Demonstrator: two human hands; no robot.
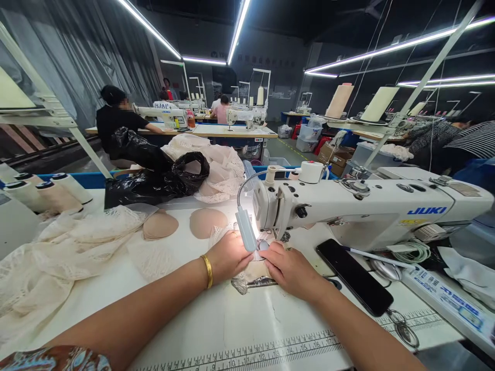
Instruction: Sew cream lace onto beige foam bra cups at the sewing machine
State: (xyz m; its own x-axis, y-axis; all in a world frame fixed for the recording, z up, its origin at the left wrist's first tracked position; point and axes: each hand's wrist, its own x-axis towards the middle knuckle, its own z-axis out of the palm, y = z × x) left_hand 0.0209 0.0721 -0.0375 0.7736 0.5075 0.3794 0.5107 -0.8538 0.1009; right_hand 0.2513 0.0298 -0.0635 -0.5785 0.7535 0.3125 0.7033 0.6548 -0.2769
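My left hand (231,256) rests at the needle area of a white JUKI sewing machine (371,208), its fingers bent and closed on pale lace fabric (218,234). Opposite it, my right hand (290,268) presses bent fingers together on the beige edge of that fabric, close to the presser foot. A small grey gooseneck lamp (246,229) lights the spot and hides part of the needle. Left of my hands lie beige oval cup pads (208,223), a second stack of pads (160,225) and a cream lace piece (150,259).
Cream lace garments (50,257) spread over the left side, with thread cones (65,188) behind. A black plastic bag (154,180) stands at the back. To the right lie a black phone (353,275), keyrings (404,329) and a long box (448,304). Another person (119,118) sits ahead.
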